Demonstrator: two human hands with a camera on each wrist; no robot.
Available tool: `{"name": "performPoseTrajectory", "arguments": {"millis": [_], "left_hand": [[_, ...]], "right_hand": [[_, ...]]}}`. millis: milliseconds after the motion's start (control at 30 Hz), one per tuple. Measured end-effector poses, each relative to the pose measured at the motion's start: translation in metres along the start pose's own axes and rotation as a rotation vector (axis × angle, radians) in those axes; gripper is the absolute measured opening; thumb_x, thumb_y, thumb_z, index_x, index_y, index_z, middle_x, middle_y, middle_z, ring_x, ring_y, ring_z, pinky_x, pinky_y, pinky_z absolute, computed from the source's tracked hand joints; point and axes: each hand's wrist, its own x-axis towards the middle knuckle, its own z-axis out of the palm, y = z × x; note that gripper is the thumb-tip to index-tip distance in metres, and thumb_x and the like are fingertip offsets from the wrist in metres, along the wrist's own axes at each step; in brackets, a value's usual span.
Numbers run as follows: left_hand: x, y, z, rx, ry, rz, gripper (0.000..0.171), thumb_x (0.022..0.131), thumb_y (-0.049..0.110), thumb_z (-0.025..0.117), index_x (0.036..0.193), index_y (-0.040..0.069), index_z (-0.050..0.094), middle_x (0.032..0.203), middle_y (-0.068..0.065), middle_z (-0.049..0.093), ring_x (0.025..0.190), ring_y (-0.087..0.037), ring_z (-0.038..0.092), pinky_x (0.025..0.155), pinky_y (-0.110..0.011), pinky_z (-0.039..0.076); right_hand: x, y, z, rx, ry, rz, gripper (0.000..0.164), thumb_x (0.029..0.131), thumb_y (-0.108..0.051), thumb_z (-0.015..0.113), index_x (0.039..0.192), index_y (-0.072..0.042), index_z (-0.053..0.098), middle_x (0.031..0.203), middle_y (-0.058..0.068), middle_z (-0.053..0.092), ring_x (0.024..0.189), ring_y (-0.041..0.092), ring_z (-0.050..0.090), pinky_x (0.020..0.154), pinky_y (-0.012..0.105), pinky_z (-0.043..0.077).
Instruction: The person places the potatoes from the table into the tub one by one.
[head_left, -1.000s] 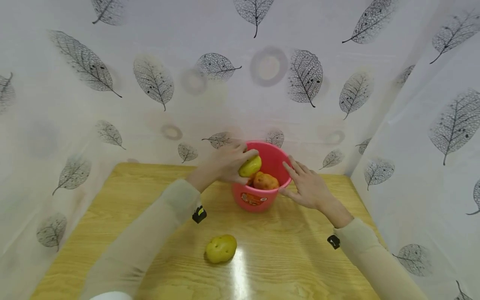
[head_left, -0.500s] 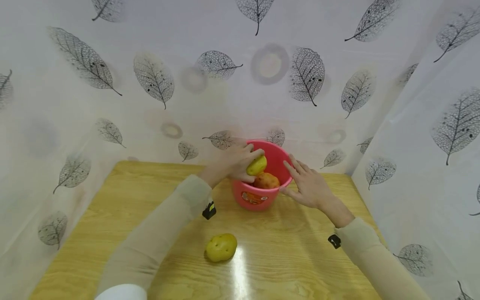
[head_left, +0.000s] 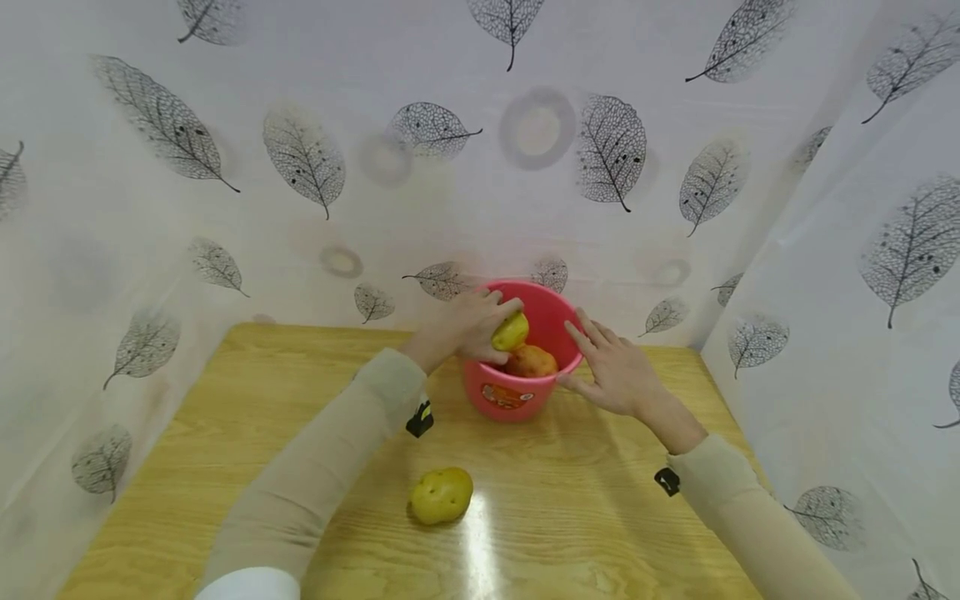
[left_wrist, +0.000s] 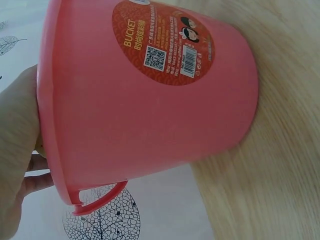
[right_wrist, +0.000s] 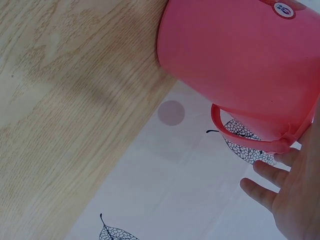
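Note:
A pink bucket (head_left: 504,404) stands upright near the back of the table, with an orange-brown potato (head_left: 531,362) inside. Over its mouth, at the left side, my left hand (head_left: 474,327) grips a yellow potato (head_left: 511,332). In the left wrist view the bucket wall hides most of that potato. My right hand (head_left: 617,371) touches the bucket's right rim, its fingers spread and fairly straight. In the right wrist view these fingers (right_wrist: 260,192) lie beside the bucket's handle (right_wrist: 245,140). Another yellow potato (head_left: 441,495) lies on the table in front of the bucket.
The wooden table (head_left: 570,508) ends at a leaf-printed sheet (head_left: 450,200) hanging close behind the bucket. A similar sheet (head_left: 847,367) hangs along the right side. Something white (head_left: 249,583) shows at the lower left, by the left sleeve.
My left hand has shifted a little right with its potato, further over the bucket's mouth, mostly in the first half second. The right hand and the potato on the table have stayed put.

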Motion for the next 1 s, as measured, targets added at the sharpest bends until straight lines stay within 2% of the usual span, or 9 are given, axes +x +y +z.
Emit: {"name": "performPoseTrajectory", "arguments": {"millis": [200, 367, 700, 1000], "left_hand": [[-0.001, -0.002, 0.002, -0.005, 0.031, 0.024, 0.07, 0.097, 0.063, 0.063, 0.147, 0.015, 0.049, 0.13, -0.013, 0.066, 0.12, -0.03, 0.064, 0.112, -0.047, 0.054], [-0.004, -0.002, 0.002, -0.027, 0.051, 0.033, 0.067, 0.101, 0.06, 0.058, 0.149, 0.014, 0.05, 0.136, -0.012, 0.066, 0.127, -0.032, 0.065, 0.118, -0.048, 0.05], [-0.013, -0.003, 0.0, -0.034, 0.052, 0.028, 0.069, 0.102, 0.061, 0.056, 0.15, 0.013, 0.05, 0.136, -0.011, 0.066, 0.125, -0.03, 0.064, 0.112, -0.047, 0.056], [-0.029, -0.004, 0.0, -0.051, 0.126, 0.071, 0.064, 0.101, 0.06, 0.06, 0.142, 0.011, 0.058, 0.124, -0.01, 0.068, 0.114, -0.027, 0.066, 0.105, -0.044, 0.058]], "right_hand": [[0.0, -0.001, -0.001, 0.004, 0.0, 0.001, 0.092, 0.099, -0.065, 0.054, 0.167, -0.008, 0.029, 0.178, 0.015, 0.017, 0.155, 0.046, 0.041, 0.116, 0.065, 0.048], [0.0, -0.001, -0.002, 0.0, 0.012, -0.002, 0.092, 0.098, -0.064, 0.056, 0.166, -0.007, 0.031, 0.178, 0.016, 0.019, 0.154, 0.046, 0.042, 0.114, 0.065, 0.049], [-0.001, 0.0, -0.001, 0.005, 0.009, -0.006, 0.092, 0.098, -0.063, 0.057, 0.167, -0.008, 0.03, 0.178, 0.016, 0.018, 0.154, 0.046, 0.042, 0.114, 0.064, 0.05], [0.0, 0.001, 0.001, 0.013, 0.012, -0.006, 0.092, 0.098, -0.063, 0.057, 0.167, -0.008, 0.029, 0.178, 0.015, 0.018, 0.154, 0.046, 0.041, 0.115, 0.065, 0.049]]}}
